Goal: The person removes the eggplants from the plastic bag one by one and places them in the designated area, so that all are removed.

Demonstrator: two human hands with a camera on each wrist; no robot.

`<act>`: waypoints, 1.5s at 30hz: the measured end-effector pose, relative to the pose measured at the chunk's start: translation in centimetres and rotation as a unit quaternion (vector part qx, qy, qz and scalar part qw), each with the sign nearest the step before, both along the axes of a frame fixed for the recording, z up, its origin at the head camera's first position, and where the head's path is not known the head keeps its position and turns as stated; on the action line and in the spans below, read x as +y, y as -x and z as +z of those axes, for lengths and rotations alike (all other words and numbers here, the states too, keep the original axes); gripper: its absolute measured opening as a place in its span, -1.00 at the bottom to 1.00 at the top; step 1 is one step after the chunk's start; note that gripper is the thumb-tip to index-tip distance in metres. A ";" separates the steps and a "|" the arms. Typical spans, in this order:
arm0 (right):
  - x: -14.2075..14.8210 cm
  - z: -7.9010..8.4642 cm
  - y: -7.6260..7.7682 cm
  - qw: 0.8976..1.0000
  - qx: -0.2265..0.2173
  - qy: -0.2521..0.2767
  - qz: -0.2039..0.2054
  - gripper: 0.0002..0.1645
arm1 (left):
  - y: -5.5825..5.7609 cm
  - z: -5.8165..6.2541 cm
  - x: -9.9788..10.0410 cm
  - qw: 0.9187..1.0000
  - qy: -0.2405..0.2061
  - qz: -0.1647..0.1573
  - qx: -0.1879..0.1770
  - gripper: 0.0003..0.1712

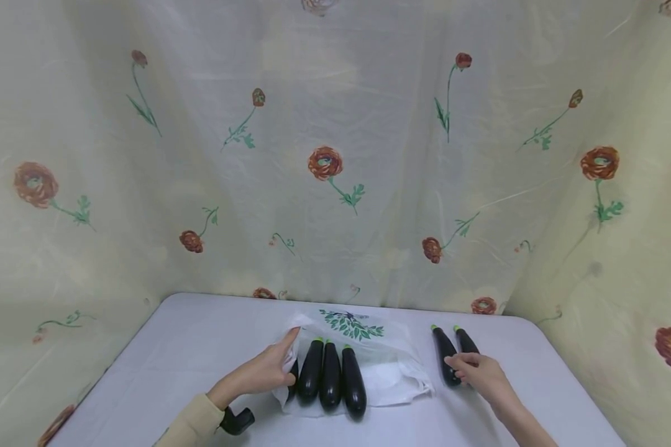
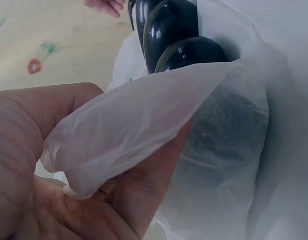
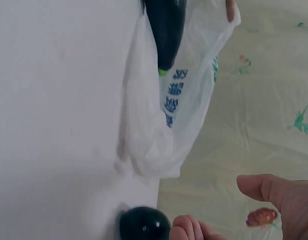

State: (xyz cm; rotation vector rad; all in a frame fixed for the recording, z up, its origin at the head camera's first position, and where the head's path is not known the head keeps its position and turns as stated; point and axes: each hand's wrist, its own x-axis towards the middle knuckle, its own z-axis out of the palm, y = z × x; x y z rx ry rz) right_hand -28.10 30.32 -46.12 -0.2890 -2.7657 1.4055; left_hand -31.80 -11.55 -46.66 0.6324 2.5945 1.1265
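Note:
Several dark, glossy eggplants (image 1: 331, 377) lie side by side on a white plastic bag (image 1: 391, 375) with a green leaf print. My left hand (image 1: 265, 371) holds the bag's left edge; in the left wrist view a fold of the thin plastic (image 2: 128, 127) passes between thumb and fingers. The leftmost eggplant (image 1: 292, 380) is partly hidden by that hand. To the right of the bag lie two more eggplants, a nearer one (image 1: 443, 351) and one behind it (image 1: 466, 340). Over them is my right hand (image 1: 483, 377), its thumb apart from its fingers in the right wrist view, fingertips beside an eggplant (image 3: 143, 224).
Everything lies on a white-covered table (image 1: 201, 338) with rounded far corners. A pale curtain (image 1: 380, 205) with a flower print hangs behind it and at both sides. A black device (image 1: 237, 421) sits by my left wrist.

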 end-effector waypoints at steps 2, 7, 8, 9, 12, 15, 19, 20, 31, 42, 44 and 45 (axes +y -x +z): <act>-0.7 -0.1 -0.1 1.000 -0.005 -0.002 0.003 -0.32 | 0.0 0.1 0.0 1.000 0.000 0.000 0.003 0.15; -2.1 -0.7 -0.2 1.000 -0.021 -0.013 0.008 -0.37 | 0.0 0.2 -0.1 1.000 -0.003 -0.006 0.001 0.15; -2.3 -0.8 -0.3 1.000 -0.024 -0.016 0.007 -0.37 | -0.1 0.1 -0.1 1.000 -0.004 -0.007 0.000 0.15; -2.5 -0.8 -0.3 0.999 -0.026 -0.019 0.007 -0.38 | -0.1 0.1 -0.1 1.000 -0.003 -0.007 0.001 0.15; -2.9 -0.8 -0.5 0.999 -0.030 -0.019 0.004 -0.38 | -0.1 0.2 -0.1 1.000 0.000 -0.005 0.007 0.15; -3.2 -0.8 -0.6 0.999 -0.029 -0.011 0.005 -0.37 | -0.2 0.2 -0.2 1.000 0.001 -0.002 0.012 0.15; -3.6 -0.7 -0.8 1.000 -0.018 -0.009 0.009 -0.38 | -0.2 0.2 -0.1 1.000 -0.003 -0.004 0.008 0.15; -3.7 -0.7 -0.8 1.000 -0.016 -0.009 0.008 -0.39 | -0.2 0.2 -0.1 1.000 -0.004 -0.005 0.006 0.15; -5.3 -0.8 -0.5 1.000 -0.029 0.004 0.007 -0.39 | -0.2 0.3 0.0 1.000 0.002 -0.003 0.003 0.15; -7.9 -0.2 0.3 0.999 -0.030 0.015 0.021 -0.31 | 0.1 0.0 -0.2 1.000 -0.002 -0.005 0.003 0.15; -8.3 -0.1 0.3 0.999 -0.027 0.015 0.023 -0.34 | 0.1 0.0 -0.1 1.000 0.001 -0.002 0.002 0.14; -8.6 0.0 0.3 0.999 -0.028 0.014 0.024 -0.33 | 0.1 0.0 -0.1 1.000 0.002 -0.001 0.002 0.14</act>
